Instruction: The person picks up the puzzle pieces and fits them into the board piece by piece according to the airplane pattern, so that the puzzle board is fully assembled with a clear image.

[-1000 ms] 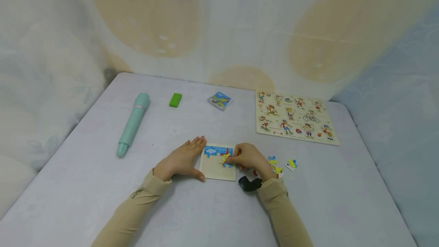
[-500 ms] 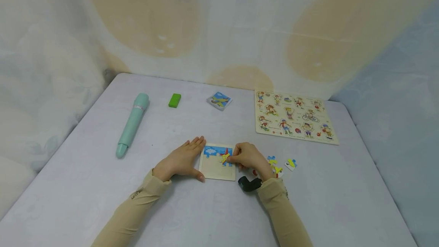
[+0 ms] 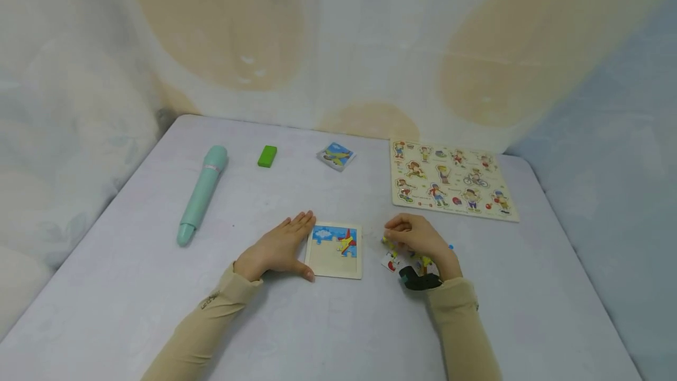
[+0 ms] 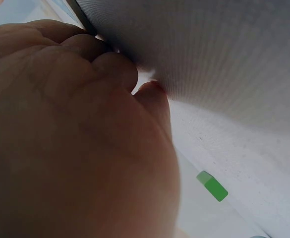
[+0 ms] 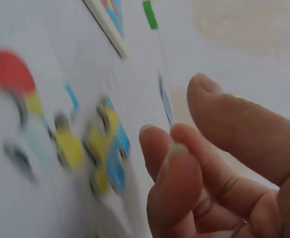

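Observation:
A small square jigsaw tray lies on the table, its upper part filled with blue sky pieces and a red-and-yellow plane piece. My left hand lies flat along the tray's left edge, fingers straight and thumb spread near the lower corner. To the right of the tray, my right hand hovers over loose jigsaw pieces. In the right wrist view its thumb and fingers stand apart with nothing between them, near a yellow-and-blue piece. The hand hides part of the loose pieces in the head view.
A mint-green microphone-shaped object lies at the left. Along the back are a green block and a small plane picture. A wooden board with sports figures lies at the back right.
My right hand has let go of the plane piece in the tray and moved right, over the loose pieces. The left hand stays at the tray's edge.

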`<state>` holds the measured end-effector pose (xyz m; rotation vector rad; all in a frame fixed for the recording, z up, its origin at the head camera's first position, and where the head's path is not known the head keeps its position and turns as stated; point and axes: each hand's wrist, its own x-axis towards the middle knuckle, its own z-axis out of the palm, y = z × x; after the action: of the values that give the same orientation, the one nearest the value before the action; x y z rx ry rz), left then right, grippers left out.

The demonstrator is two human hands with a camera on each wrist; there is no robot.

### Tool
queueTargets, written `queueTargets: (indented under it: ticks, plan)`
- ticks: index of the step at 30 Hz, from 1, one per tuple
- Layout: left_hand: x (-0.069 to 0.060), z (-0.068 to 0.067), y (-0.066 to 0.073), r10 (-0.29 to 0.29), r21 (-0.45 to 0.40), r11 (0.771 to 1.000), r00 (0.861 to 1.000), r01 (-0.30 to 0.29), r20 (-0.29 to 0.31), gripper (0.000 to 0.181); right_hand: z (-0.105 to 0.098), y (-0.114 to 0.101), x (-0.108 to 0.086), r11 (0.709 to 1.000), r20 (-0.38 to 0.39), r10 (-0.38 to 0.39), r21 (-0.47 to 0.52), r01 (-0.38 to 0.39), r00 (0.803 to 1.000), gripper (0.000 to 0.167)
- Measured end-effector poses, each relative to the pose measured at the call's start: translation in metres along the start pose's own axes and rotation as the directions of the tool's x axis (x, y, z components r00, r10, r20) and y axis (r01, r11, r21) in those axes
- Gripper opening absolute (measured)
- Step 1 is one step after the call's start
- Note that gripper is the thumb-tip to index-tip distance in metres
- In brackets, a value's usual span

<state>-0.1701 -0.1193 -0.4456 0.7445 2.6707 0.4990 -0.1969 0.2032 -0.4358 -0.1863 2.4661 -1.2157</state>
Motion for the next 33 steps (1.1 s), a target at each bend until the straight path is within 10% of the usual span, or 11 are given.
queueTargets:
  ticks: [18, 33]
  plan:
    - [-0.001, 0.003, -0.003, 0.0, 0.013, 1.0, 1.0, 0.0, 0.0, 0.123, -0.031, 0.02, -0.024, 0.975, -0.1, 0.182, -0.108, -0.192, 0.978, 0.045]
    - [0.002, 0.003, -0.004, 0.014, 0.022, 1.0, 1.0, -0.014, -0.006, 0.124, -0.016, 0.022, -0.007, 0.981, -0.265, 0.081, -0.148, -0.123, 0.961, 0.045]
